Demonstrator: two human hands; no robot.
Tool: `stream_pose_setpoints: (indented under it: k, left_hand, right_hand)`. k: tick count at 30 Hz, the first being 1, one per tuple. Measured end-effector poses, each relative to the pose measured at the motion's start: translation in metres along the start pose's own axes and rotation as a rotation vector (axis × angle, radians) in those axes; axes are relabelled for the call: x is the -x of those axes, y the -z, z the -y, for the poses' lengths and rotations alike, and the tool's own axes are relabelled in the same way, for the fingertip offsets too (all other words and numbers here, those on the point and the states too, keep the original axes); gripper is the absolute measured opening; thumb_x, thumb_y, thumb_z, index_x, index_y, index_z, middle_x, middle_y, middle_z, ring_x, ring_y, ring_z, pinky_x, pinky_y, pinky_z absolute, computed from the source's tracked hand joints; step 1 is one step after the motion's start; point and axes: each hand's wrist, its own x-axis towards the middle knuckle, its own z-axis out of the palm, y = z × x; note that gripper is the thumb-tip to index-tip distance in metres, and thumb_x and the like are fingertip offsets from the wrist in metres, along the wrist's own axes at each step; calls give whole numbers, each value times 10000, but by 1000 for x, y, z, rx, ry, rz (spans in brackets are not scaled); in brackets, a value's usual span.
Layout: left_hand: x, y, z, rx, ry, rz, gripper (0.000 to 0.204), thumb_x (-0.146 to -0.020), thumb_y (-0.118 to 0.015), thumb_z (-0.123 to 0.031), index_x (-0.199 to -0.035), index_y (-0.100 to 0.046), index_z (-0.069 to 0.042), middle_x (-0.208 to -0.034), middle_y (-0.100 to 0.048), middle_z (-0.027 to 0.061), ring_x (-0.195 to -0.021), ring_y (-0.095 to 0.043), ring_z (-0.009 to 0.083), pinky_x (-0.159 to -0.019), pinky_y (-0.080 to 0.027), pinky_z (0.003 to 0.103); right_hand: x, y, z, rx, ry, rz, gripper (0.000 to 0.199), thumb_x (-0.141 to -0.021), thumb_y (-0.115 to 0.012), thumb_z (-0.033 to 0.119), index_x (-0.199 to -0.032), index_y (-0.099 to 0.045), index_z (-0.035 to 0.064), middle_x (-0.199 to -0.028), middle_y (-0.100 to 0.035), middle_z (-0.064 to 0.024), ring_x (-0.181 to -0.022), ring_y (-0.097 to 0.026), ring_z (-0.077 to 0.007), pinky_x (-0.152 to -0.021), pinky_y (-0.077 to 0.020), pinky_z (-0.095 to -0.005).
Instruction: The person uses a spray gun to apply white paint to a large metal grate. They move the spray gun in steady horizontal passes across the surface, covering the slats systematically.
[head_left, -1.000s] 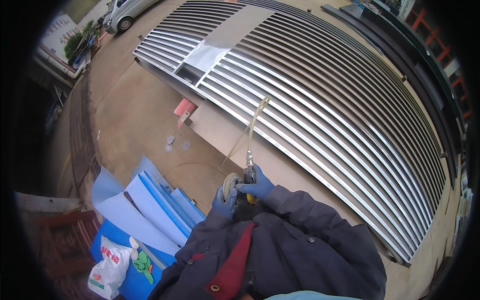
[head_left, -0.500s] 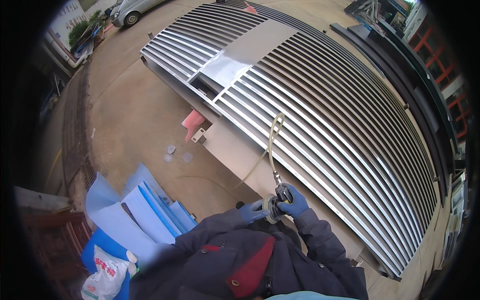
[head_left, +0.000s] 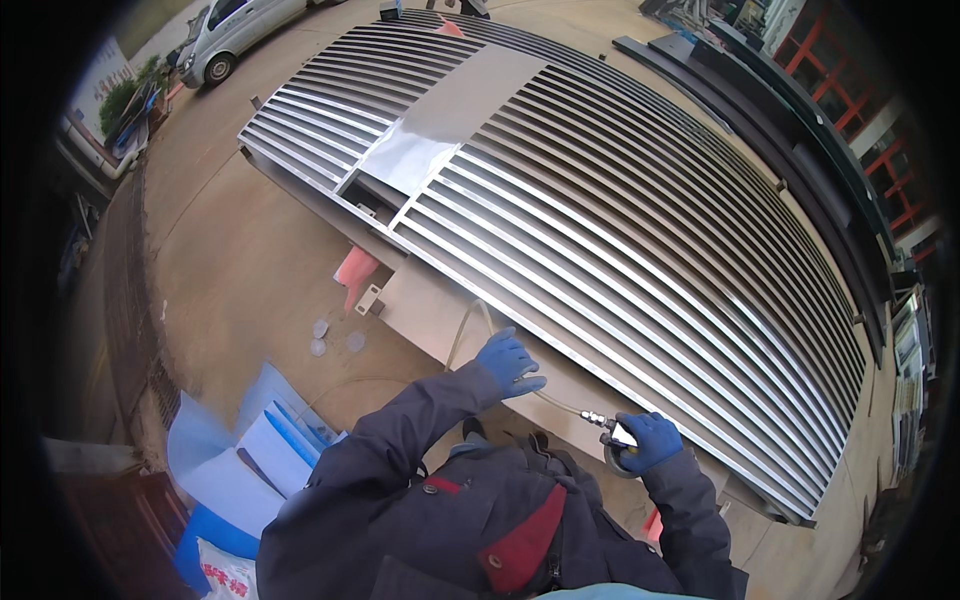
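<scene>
My right hand point(head_left: 652, 441), in a blue glove, is closed around a small air sander point(head_left: 622, 437) with a round pad, held low beside the near edge of the slatted metal panel point(head_left: 560, 245). A pale air hose point(head_left: 560, 402) runs from the sander's metal fitting toward my left hand point(head_left: 508, 362). That hand, also gloved in blue, is over the hose near the panel's edge with its fingers apart. Part of the hose is hidden behind it, and a loop of it rises just beyond.
Blue and white sheets point(head_left: 235, 465) stand at lower left, by a white bag point(head_left: 225, 570). A pink cloth point(head_left: 355, 270) hangs by a metal bracket point(head_left: 369, 299). Dark beams point(head_left: 760, 120) lie beyond the panel on the right. A silver van point(head_left: 225, 45) is parked at far left.
My left hand has left the sander's pad and moved up and forward to the hose. My right hand has carried the sander to the right. The view has shifted.
</scene>
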Motion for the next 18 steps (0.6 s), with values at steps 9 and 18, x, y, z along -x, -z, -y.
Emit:
stream_pose_setpoints:
  k: [9, 18]
  left_hand:
    - [62, -21, 70, -145, 251, 226, 246, -849, -810, -319, -911, -764, -85, -747, -707, 103, -741, -692, 295, -725, -548, 420]
    - [1, 8, -104, 638, 818, -305, 118, -944, -735, -124, -990, -693, -23, -789, -621, -14, -719, -554, 77, -679, -454, 242]
  right_hand:
    - [54, 12, -156, 184, -141, -61, 537, -732, -847, 393, -1207, -710, 182, -1089, -719, -63, -993, -690, -308, -809, -575, -480]
    - [-1, -5, -337, -16, -282, -334, 603, -686, -926, 352, -1209, -667, 205, -1282, -626, -89, -1194, -617, -327, -976, -557, -479]
